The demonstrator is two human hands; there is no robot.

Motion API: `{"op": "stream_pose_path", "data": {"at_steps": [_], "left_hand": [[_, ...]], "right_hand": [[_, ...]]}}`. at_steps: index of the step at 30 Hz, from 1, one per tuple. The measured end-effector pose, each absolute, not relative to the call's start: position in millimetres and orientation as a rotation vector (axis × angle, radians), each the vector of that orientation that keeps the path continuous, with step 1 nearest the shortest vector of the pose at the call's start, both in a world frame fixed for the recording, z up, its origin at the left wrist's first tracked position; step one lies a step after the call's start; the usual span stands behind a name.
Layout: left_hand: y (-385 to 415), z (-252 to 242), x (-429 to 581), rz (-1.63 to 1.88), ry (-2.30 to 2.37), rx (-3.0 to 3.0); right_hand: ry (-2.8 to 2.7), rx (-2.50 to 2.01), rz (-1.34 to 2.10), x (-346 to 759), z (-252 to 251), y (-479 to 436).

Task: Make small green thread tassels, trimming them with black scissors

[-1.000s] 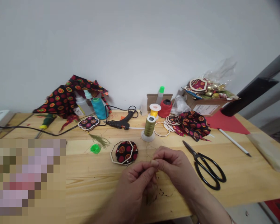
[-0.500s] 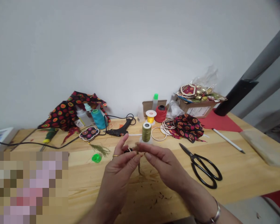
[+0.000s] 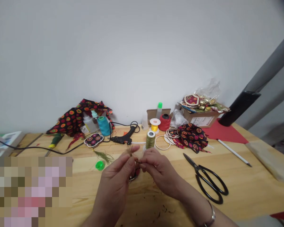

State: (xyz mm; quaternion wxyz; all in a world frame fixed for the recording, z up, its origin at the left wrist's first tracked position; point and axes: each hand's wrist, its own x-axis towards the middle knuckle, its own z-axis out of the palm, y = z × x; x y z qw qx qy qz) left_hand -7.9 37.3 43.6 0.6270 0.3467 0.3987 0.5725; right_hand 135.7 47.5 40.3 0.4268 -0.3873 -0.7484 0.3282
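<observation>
My left hand (image 3: 117,176) is closed in a pinch on a thin olive thread tassel (image 3: 130,151), whose strands stick up above the fingertips. Fingertips of my right hand (image 3: 159,171) pinch fine thread right beside it, almost touching the left fingers. Below the meeting fingers shows part of a dark patterned ornament (image 3: 134,175) with a pale rim; the hands cover most of it. Just behind my right hand stands a spool of olive thread (image 3: 150,138). Black-handled scissors (image 3: 207,179) lie to the right, blades partly apart.
Beyond the hands are a glue gun (image 3: 124,137), teal thread (image 3: 104,126), red thread (image 3: 165,122) and wooden hoops (image 3: 162,142). A flower-shaped ornament (image 3: 94,140) with a tassel and a green cap (image 3: 99,165) lie left. A filled cardboard box (image 3: 203,121) stands back right, near a white pencil (image 3: 234,153).
The tassel strands hung below my fingers and now point upward. The dark ornament has come into sight beneath my hands. My left fingers have folded in, and the view has tilted slightly up.
</observation>
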Motion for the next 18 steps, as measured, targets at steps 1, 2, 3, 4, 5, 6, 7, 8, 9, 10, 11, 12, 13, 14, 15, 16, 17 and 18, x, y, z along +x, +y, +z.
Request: {"op": "stream_pose_path", "data": {"at_steps": [1, 2, 3, 4, 5, 6, 7, 8, 9, 10, 11, 12, 13, 14, 15, 16, 17, 18], "left_hand": [[35.6, 46.7, -9.5, 1.312, 0.889, 0.768], [33.6, 49.7, -11.2, 1.323, 0.862, 0.758], [31.3, 52.4, -12.9, 1.339, 0.836, 0.771], [28.9, 54.9, -14.6, 1.353, 0.827, 0.779], [26.4, 57.3, -16.3, 1.365, 0.822, 0.794], [24.0, 59.7, -17.9, 1.379, 0.83, 0.803], [21.6, 62.1, -19.5, 1.392, 0.837, 0.808], [19.4, 64.4, -20.9, 1.403, 0.844, 0.814], [17.5, 66.8, -22.3, 1.412, 0.852, 0.817], [15.9, 69.0, -23.7, 1.415, 0.858, 0.82], [14.6, 71.0, -25.0, 1.416, 0.861, 0.82], [13.5, 72.7, -26.3, 1.415, 0.861, 0.81], [12.7, 73.9, -27.6, 1.415, 0.855, 0.794], [12.0, 74.7, -28.8, 1.416, 0.845, 0.776], [11.4, 75.0, -29.9, 1.418, 0.834, 0.756], [10.8, 75.0, -30.8, 1.419, 0.823, 0.736], [10.1, 74.8, -31.5, 1.418, 0.818, 0.72], [9.2, 74.7, -31.9, 1.416, 0.815, 0.708]], "right_hand": [[-1.928, -0.967, 0.731, 136.0, 40.8, 48.1], [-1.984, -0.958, 0.643, 136.1, 41.6, 49.2], [-2.034, -0.944, 0.558, 136.3, 42.6, 50.8], [-2.077, -0.926, 0.479, 136.5, 44.0, 53.0], [-2.107, -0.908, 0.404, 136.8, 45.5, 56.0], [-2.136, -0.894, 0.339, 137.2, 47.4, 59.7], [-2.161, -0.883, 0.282, 137.7, 49.4, 64.0], [-2.186, -0.88, 0.233, 138.4, 51.8, 68.8], [-2.207, -0.88, 0.187, 139.3, 54.4, 74.0], [-2.223, -0.887, 0.142, 140.4, 57.1, 79.5], [-2.234, -0.895, 0.102, 141.8, 60.0, 85.1], [-2.244, -0.902, 0.069, 143.4, 62.9, 90.9], [-2.246, -0.911, 0.043, 145.2, 65.6, 96.6], [-2.245, -0.921, 0.026, 147.3, 68.1, 102.4], [-2.24, -0.931, 0.015, 149.7, 70.2, 108.0], [-2.233, -0.942, 0.007, 152.2, 72.0, 113.5], [-2.224, -0.954, 0.0, 154.9, 73.4, 118.5], [-2.211, -0.969, -0.01, 157.6, 74.5, 123.2]]}}
